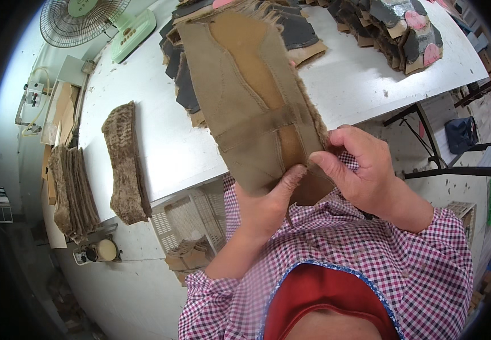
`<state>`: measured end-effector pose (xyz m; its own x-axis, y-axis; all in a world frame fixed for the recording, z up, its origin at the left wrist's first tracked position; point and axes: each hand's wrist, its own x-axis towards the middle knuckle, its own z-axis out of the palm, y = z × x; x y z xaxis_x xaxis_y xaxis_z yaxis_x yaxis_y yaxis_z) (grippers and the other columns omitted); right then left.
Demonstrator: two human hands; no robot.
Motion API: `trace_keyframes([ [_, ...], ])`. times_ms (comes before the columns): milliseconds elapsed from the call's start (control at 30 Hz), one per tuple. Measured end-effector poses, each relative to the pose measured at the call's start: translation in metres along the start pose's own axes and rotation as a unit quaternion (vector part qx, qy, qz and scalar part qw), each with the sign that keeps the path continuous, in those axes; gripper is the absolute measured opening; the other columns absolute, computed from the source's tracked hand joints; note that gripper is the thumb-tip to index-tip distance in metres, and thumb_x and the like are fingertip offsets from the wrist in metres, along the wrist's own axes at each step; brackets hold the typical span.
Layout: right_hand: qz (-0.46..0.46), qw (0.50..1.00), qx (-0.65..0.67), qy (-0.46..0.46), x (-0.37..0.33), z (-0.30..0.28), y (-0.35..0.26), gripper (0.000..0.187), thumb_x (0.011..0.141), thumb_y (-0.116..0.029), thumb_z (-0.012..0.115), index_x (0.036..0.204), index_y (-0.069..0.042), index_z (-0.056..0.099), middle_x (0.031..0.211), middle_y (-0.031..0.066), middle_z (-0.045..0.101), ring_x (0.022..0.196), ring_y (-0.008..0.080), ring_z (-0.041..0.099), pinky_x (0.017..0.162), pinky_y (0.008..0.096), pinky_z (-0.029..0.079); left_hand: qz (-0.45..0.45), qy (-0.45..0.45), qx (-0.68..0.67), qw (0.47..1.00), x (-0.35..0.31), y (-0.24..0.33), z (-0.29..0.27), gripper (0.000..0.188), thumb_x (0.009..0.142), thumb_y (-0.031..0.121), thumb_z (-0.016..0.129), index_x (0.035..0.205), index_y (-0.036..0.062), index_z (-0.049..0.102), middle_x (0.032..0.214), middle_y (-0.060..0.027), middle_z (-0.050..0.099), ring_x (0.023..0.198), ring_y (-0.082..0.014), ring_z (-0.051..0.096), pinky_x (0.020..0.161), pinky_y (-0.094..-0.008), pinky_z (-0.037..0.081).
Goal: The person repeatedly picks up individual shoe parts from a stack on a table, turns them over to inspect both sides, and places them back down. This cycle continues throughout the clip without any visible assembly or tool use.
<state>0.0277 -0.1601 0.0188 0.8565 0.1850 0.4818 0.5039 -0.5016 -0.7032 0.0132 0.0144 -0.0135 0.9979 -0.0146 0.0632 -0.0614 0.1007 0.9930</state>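
Note:
Both my hands hold a stitched brown boot upper (pixel 223 79), a flat piece with a tan strip down its middle and fuzzy lining along its right edge. Its top end reaches over the white table. My left hand (pixel 268 207) grips the bottom edge, thumb on the face and most fingers hidden behind. On the lower right edge, my right hand (pixel 364 167) pinches the piece between thumb and bent fingers. Part of the lower end hangs down in front of my checked smock.
Dark pieces (pixel 302 34) lie stacked behind the upper, and another pile (pixel 404 34) at the far right. Brown fleece strips (pixel 123 161) rest at the table's left, with more (pixel 74 192) hanging over its edge. A fan (pixel 81 20) stands far left; a plastic basket (pixel 186 221) sits below.

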Motion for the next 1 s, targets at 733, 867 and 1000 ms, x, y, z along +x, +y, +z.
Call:
trace_keyframes([
  [733, 0.041, 0.985, 0.158, 0.065, 0.002, -0.003, 0.002, 0.009, 0.086, -0.002, 0.064, 0.080, 0.002, 0.058, 0.064, 0.0051, 0.052, 0.054, 0.0107, 0.046, 0.048, 0.0245, 0.037, -0.079, -0.060, -0.054, 0.994, -0.012, 0.004, 0.017, 0.031, 0.082, 0.009, 0.075, 0.109, -0.0017, 0.063, 0.101, -0.0078, 0.068, 0.090, -0.0166, 0.064, 0.079, -0.0296, 0.052],
  [867, 0.088, 0.965, 0.231, 0.085, 0.008, -0.004, -0.001, 0.012, 0.090, -0.005, 0.061, 0.080, 0.001, 0.058, 0.064, -0.0018, 0.052, 0.057, 0.0032, 0.042, 0.050, 0.0204, 0.035, -0.060, -0.068, -0.035, 0.995, -0.013, 0.004, 0.021, 0.030, 0.083, 0.008, 0.073, 0.110, -0.0015, 0.063, 0.102, -0.0080, 0.068, 0.091, -0.0162, 0.064, 0.080, -0.0295, 0.052],
  [1000, 0.126, 0.943, 0.279, 0.128, 0.022, -0.008, -0.006, 0.013, 0.091, -0.007, 0.060, 0.081, 0.001, 0.059, 0.066, -0.0059, 0.052, 0.060, 0.0001, 0.041, 0.051, 0.0173, 0.033, -0.067, -0.080, -0.048, 0.993, -0.015, 0.001, 0.027, 0.033, 0.083, 0.008, 0.073, 0.113, -0.0013, 0.062, 0.104, -0.0084, 0.068, 0.092, -0.0165, 0.064, 0.080, -0.0299, 0.053],
])
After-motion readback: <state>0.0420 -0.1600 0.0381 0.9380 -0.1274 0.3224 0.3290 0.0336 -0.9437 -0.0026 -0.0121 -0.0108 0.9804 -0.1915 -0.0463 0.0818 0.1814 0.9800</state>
